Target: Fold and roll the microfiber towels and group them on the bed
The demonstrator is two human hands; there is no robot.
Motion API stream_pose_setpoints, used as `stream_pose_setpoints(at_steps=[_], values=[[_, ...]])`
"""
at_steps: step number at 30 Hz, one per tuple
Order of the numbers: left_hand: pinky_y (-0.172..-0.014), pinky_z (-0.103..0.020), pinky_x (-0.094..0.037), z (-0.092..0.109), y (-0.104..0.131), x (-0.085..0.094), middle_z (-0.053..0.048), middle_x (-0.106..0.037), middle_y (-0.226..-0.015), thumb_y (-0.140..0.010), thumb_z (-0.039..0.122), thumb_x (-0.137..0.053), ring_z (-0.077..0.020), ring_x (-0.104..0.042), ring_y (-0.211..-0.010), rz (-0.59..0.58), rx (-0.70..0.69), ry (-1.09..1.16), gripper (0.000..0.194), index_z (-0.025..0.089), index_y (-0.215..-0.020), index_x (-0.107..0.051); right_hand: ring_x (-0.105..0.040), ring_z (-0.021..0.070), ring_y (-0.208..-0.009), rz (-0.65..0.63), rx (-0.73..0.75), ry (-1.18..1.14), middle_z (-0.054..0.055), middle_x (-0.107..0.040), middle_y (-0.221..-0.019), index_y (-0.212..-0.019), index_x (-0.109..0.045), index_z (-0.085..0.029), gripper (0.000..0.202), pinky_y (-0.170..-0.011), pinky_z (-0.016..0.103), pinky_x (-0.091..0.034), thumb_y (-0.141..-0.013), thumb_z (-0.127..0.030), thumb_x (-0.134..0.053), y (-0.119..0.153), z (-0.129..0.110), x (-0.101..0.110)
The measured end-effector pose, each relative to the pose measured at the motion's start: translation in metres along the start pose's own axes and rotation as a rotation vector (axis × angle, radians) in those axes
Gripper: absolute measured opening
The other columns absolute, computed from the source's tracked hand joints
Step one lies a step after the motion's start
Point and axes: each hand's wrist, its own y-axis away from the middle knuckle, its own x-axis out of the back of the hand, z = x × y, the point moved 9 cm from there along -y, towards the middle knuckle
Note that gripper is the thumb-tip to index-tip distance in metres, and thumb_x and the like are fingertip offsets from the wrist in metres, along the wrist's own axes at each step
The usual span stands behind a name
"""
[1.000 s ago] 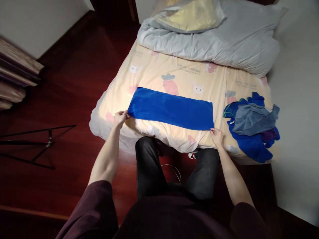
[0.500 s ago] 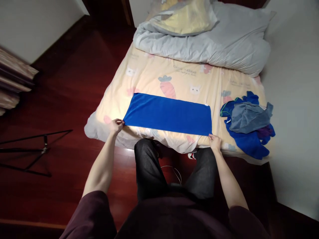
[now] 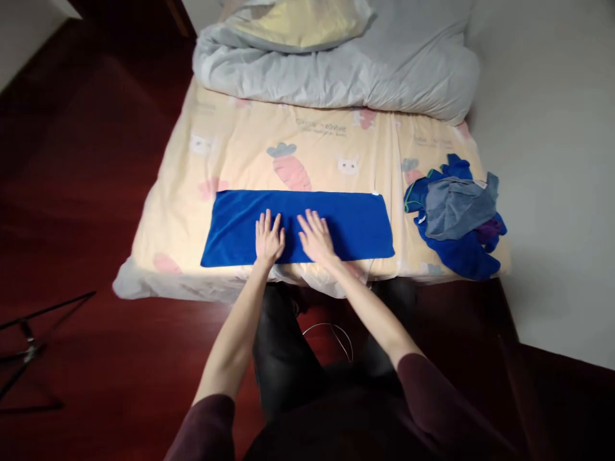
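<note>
A blue towel [image 3: 355, 224] lies spread as a long rectangle near the front edge of the bed, with a small white tag at its far right corner. Flat on its middle rests my left hand [image 3: 270, 240], fingers extended. Just to the right, my right hand [image 3: 316, 237] also lies on the cloth with its fingers spread. Neither hand grips anything. Slight creases show in the left part of the towel.
On the right of the bed sits a crumpled pile of cloths [image 3: 461, 208], blue, grey-blue and purple. A rolled grey quilt [image 3: 331, 77] and a yellowish bag [image 3: 302, 25] lie at the back. A black tripod leg [image 3: 45, 310] stands on the floor at left; a wall [image 3: 552, 192] borders the right.
Both hands have let go of the towel's near corners and moved inward onto its middle. The towel stays laid out on the bed. The view has shifted.
</note>
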Motion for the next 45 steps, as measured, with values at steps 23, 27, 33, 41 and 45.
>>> stream_pose_setpoints(at_steps=[23,27,33,41,45], values=[[-0.137,-0.054,-0.015,-0.007,0.023,-0.039,-0.011,-0.036,-0.175,-0.102,0.035,-0.041,-0.0301,-0.028,-0.166,0.104,0.025,-0.143,0.063,0.019,-0.163,-0.050,-0.008,0.0250,-0.171,0.017,-0.244,0.001,0.004,-0.018,-0.181,-0.172,-0.032,-0.019,0.065,-0.139,0.052,-0.003,-0.112,-0.044,-0.036,0.047,0.139,-0.006],[-0.137,-0.055,-0.015,-0.010,0.022,-0.039,-0.011,-0.038,-0.174,-0.102,0.034,-0.042,-0.0295,-0.029,-0.165,0.100,0.037,-0.126,0.064,0.020,-0.163,-0.049,-0.009,0.0254,-0.170,0.072,-0.394,0.099,0.007,-0.018,-0.182,-0.172,-0.030,-0.016,0.067,-0.139,0.052,-0.003,-0.112,-0.044,-0.033,0.079,0.212,0.031],[-0.137,-0.054,-0.015,-0.008,0.021,-0.040,-0.011,-0.038,-0.174,-0.104,0.035,-0.039,-0.0291,-0.029,-0.165,0.106,0.039,-0.153,0.063,0.017,-0.163,-0.050,-0.013,0.0243,-0.170,0.146,-0.492,0.234,0.011,-0.018,-0.181,-0.172,-0.029,-0.013,0.066,-0.138,0.052,-0.008,-0.112,-0.041,-0.028,0.106,0.259,0.053],[-0.138,-0.054,-0.009,-0.007,0.018,-0.046,-0.013,-0.027,-0.178,-0.108,0.040,-0.030,-0.0290,-0.018,-0.169,0.022,0.086,-0.261,0.067,0.011,-0.167,-0.040,-0.022,0.0257,-0.167,0.247,-0.485,0.287,0.013,-0.030,-0.178,-0.169,-0.038,-0.015,0.063,-0.136,0.058,-0.014,-0.109,-0.034,-0.030,0.104,0.260,0.050],[-0.137,-0.061,-0.005,0.022,0.009,-0.069,-0.021,-0.016,-0.179,-0.107,0.048,-0.034,-0.0361,-0.005,-0.169,0.007,0.121,-0.248,0.075,0.002,-0.167,-0.036,-0.028,0.0267,-0.165,0.304,-0.465,0.270,0.015,-0.037,-0.174,-0.166,-0.044,-0.014,0.062,-0.135,0.059,-0.017,-0.107,-0.033,-0.035,0.104,0.263,0.049]])
